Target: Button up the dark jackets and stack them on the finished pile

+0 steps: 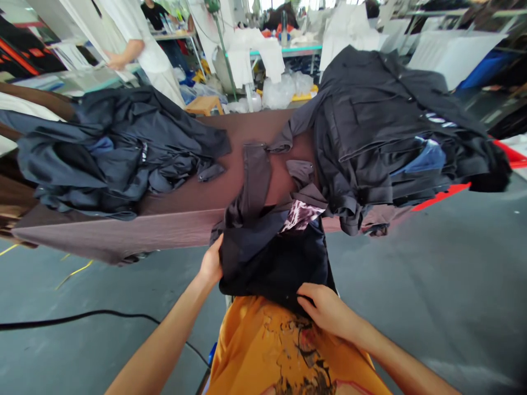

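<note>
A dark jacket lies over my lap, its sleeves reaching up onto the brown-covered table. A patterned white and purple patch shows near its top. My left hand grips the jacket's left edge, the fingers partly hidden behind the cloth. At the lower right edge, my right hand pinches the hem between thumb and fingers. Both hands are closed on the same garment.
Dark garments are heaped on the table's left, and a taller pile of dark jackets is on the right. A person in white stands behind at the left. A black cable crosses the floor.
</note>
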Motion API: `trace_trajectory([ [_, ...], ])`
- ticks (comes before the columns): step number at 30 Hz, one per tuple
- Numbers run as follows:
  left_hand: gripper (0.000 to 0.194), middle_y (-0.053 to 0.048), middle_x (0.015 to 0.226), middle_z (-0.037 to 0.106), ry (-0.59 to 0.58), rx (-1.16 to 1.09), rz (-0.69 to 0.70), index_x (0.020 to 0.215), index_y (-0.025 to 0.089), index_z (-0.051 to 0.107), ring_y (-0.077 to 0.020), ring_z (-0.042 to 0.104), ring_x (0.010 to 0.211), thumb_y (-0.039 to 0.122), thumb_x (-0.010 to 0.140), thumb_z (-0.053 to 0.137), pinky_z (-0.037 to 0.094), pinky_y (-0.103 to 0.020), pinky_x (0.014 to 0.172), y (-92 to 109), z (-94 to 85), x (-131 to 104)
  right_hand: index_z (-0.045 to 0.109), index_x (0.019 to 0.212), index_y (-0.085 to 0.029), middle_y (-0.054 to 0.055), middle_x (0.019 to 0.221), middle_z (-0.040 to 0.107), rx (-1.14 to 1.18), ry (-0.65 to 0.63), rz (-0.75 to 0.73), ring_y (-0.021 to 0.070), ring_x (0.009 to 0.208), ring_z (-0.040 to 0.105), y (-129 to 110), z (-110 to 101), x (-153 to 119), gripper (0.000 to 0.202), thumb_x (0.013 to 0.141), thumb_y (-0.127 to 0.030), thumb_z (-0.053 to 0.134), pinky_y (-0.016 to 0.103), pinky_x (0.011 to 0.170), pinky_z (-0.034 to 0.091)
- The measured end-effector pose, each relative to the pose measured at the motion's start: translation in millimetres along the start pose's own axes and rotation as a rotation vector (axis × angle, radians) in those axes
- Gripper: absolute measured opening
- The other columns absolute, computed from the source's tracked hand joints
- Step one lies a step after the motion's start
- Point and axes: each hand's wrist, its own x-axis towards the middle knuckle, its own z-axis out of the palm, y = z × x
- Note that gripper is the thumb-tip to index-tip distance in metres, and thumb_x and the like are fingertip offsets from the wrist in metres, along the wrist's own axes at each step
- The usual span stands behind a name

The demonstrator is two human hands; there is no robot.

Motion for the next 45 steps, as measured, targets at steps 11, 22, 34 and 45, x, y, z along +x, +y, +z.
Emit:
trace_trajectory([
  [11,0.046,0.000,0.074,0.070,-0.309,0.821,0.593,0.123,0.021,0.059,-0.0179,0.067,0.068,0.039,0.082,0.070,0.051,-0.025,0.064,34.4,32.0,-66.3,0.051,0.057,-0.017,-0.003,0.057,0.043,0.117,-0.071,0.104,0.0112,0.059,0.036,-14.4,-16.5,-5.5,0.037,0.091,-0.034,0.053,0.025,0.058,0.024],
  [22,0.024,-0.005,0.094,0.068,-0.360,0.925,0.658,0.091,0.019,0.067,-0.0202,0.064,0.091,0.040,0.091,0.054,0.050,-0.030,0.084,29.9,40.6,-79.2,0.055,0.061,-0.018,0.002,0.074,0.056,0.319,0.138,-0.027,0.0159,0.077,0.052,-18.2,-20.5,-1.7,0.040,0.096,-0.036,0.050,0.027,0.072,0.036],
  [34,0.030,0.001,0.072,0.060,-0.495,0.693,0.375,0.074,0.016,0.063,-0.0131,0.054,0.068,0.045,0.083,0.068,0.042,-0.022,0.062,17.5,59.4,-85.4,0.073,0.080,-0.014,0.002,0.069,0.065,1.208,0.022,0.366,0.0126,0.061,0.052,-21.3,-25.3,5.0,0.046,0.071,-0.059,0.076,0.024,0.057,0.035],
  [45,0.019,-0.006,0.092,0.066,-0.697,0.932,0.785,0.088,0.018,0.069,-0.0156,0.063,0.085,0.026,0.097,0.054,0.050,-0.025,0.078,-21.2,68.0,-107.3,0.075,0.082,-0.014,0.002,0.071,0.066,1.370,0.148,0.301,0.0125,0.062,0.053,-24.4,-7.4,6.2,0.041,0.075,-0.054,0.078,0.024,0.061,0.040],
])
